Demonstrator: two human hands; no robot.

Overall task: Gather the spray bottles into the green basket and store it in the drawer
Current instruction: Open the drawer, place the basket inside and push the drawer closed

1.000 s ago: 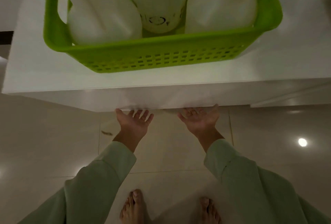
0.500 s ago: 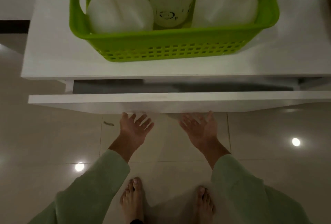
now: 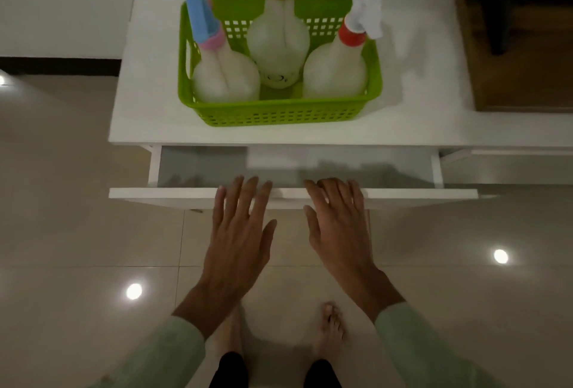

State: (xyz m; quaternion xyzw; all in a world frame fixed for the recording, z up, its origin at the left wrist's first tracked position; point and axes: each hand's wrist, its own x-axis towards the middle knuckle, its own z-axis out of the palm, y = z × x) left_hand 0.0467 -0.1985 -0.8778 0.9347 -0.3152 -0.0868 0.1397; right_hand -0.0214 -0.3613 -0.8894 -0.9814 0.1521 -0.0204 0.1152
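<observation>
The tops of the three spray bottles (image 3: pixel 280 43) run past the upper edge, so their triggers are cut off, the drawer (image 3: pixel 291 167) floor is part hidden under the bench (image 3: pixel 418 127) top, and the print on the middle bottle is too blurred to read.

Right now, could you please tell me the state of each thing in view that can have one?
Drawer: pulled partly open, looks empty.
Green basket: on the cabinet top, not yet in the drawer.
Three spray bottles: upright inside the basket.
Left hand: open, palm down, empty, fingers over the drawer front.
Right hand: open, palm down, empty, fingers over the drawer front.
</observation>
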